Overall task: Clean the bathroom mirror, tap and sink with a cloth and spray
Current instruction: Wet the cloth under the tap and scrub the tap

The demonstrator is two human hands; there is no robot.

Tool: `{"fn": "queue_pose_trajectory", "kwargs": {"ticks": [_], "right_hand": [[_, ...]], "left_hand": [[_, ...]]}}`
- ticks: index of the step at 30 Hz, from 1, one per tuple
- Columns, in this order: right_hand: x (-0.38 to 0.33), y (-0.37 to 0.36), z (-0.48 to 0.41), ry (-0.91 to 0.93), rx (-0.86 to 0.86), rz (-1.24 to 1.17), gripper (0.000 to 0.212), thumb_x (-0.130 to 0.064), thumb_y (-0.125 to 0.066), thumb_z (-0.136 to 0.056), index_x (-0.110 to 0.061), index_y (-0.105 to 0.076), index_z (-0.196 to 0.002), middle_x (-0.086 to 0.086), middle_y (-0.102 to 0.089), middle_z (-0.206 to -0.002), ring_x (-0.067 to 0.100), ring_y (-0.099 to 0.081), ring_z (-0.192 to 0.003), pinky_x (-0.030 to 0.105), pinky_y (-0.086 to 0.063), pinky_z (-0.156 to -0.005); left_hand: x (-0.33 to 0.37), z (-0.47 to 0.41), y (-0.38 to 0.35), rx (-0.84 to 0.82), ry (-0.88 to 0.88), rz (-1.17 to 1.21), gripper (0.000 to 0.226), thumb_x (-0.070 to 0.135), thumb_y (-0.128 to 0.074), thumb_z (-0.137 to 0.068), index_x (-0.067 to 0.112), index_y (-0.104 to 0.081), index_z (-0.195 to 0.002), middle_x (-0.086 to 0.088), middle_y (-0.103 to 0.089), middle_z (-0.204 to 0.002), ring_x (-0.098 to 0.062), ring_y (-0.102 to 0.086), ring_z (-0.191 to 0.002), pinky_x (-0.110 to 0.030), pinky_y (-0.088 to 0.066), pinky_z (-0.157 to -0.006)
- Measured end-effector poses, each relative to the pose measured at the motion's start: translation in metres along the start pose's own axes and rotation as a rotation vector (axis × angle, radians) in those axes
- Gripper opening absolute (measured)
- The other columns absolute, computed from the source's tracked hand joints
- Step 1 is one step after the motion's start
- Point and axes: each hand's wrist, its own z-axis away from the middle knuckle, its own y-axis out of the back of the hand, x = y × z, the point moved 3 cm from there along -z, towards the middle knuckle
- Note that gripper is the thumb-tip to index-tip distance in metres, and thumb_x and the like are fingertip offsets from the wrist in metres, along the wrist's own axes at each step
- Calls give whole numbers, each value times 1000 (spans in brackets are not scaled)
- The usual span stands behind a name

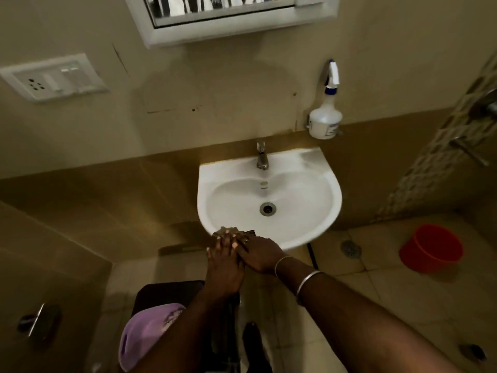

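Cloth (pixel 228 229) on sink (pixel 317 168) rim — under left hand (pixel 223 267), right hand (pixel 259 254).

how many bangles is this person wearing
2, both on the right arm: a thin gold bangle at the wrist and a wider silver bangle just above it. None shows on the left arm.

hands (pixel 223 267) (pixel 258 254) 2 | sink (pixel 317 164) 1 | tap (pixel 261 158) 1 | spray bottle (pixel 324 118) 1 | cloth (pixel 228 229) 1 | mirror (pixel 215 6) 1 | bucket (pixel 430 250) 1 | bangles (pixel 306 284) (pixel 281 263) 2
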Motion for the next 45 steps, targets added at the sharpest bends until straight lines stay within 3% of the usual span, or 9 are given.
{"fn": "queue_pose_trajectory", "kwargs": {"ticks": [4,7,11,16,21,26,33,39,45], "right_hand": [[38,15,37,3,129,197,55,-50,-23,-109,-23,-43,-152,12,-58,-141,34,-58,-126,46,-41,-103],[67,22,59,-30,209,261,60,-49,-18,-107,-20,-50,-148,12,-59,-140,34,-53,-127,50,-31,-111],[102,35,79,-104,215,250,85,-56,4,-94,-19,-44,-154,13,-40,-160,35,-30,-149,51,-14,-126],[139,56,83,-229,223,89,58,-47,-19,-110,-22,-27,-162,9,-8,-172,29,3,-159,49,6,-126],[176,77,60,-316,212,36,63,-47,-18,-110,-14,-12,-164,11,9,-172,27,14,-158,47,10,-125],[214,105,28,-382,198,45,66,-47,-19,-110,-13,1,-164,10,12,-172,25,14,-158,49,7,-126],[262,135,-42,-363,220,190,74,-57,-15,-105,-16,5,-164,12,13,-171,38,14,-157,56,7,-125],[261,156,-103,-251,366,307,79,-58,-27,-104,-13,-3,-164,18,-5,-170,45,-3,-156,56,3,-127],[230,170,-174,-145,440,275,71,-54,-26,-105,-10,-27,-161,19,-26,-166,43,-16,-155,62,-8,-125]], "left_hand": [[48,1,-11,-11,-115,-61,75,42,-10,-95,8,-19,-162,-19,-17,-169,-43,-9,-157,-67,-18,-121],[87,1,-7,-65,-162,-123,64,35,-24,-107,9,-10,-163,-16,-5,-171,-37,-2,-158,-58,-9,-125],[130,-7,-3,-65,-343,-166,65,27,-29,-93,-6,-46,-147,-29,-46,-152,-50,-46,-140,-67,-47,-102],[164,-41,-5,-131,-401,32,59,22,-40,-92,-9,-50,-141,-27,-57,-143,-49,-60,-125,-58,-57,-92],[197,-82,8,-155,-475,224,64,21,-32,-110,12,2,-163,-1,3,-172,-25,-2,-159,-42,-14,-126],[219,-145,-8,-244,-482,559,59,32,-25,-109,19,-1,-161,-3,-1,-171,-20,-2,-159,-43,-4,-130],[229,-232,-32,-112,-339,181,100,68,16,-86,8,-8,-164,-17,-1,-171,-32,-6,-159,-59,-14,-126],[213,-264,-28,244,-277,70,73,35,-43,-98,0,-24,-159,-24,-14,-168,-40,-14,-156,-56,-6,-124],[172,-297,12,357,-155,89,78,29,-47,-96,1,-14,-162,-21,-12,-170,-36,-5,-159,-48,11,-127]]}}
